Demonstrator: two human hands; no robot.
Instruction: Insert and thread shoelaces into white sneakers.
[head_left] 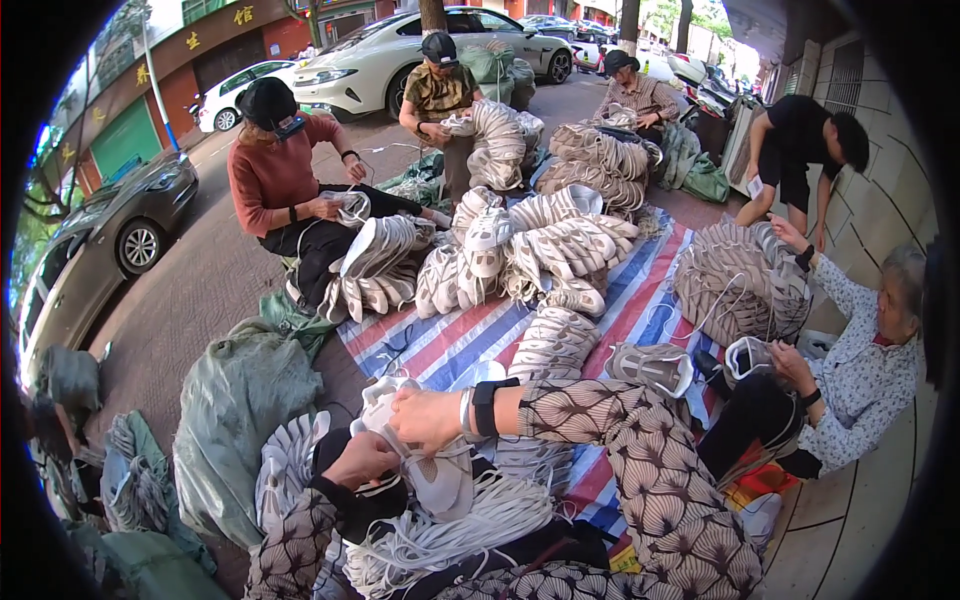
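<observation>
Over my lap, a pale cream-and-white shoe upper (pixel 443 488) lies between my two hands. My right hand (pixel 428 418) reaches across from the right and is closed on its upper part. Against the shoe's left side, my left hand (pixel 362 460) has its fingers pinched together; its fingertips are too small to show whether they hold a lace or the shoe's edge. Beneath the shoe, a thick bundle of white shoelaces (pixel 470 530) spreads across dark cloth on my lap. A stack of pale shoe uppers (pixel 288 465) stands just left of my left hand.
A striped tarp (pixel 440 350) bears heaps of shoe uppers (pixel 560 240). Left of me slumps a green sack (pixel 240 430). Several people sit around, one in a red top (pixel 290 170) and one in a patterned shirt (pixel 865 340); another bends by the wall. Parked cars (pixel 440 50) stand behind.
</observation>
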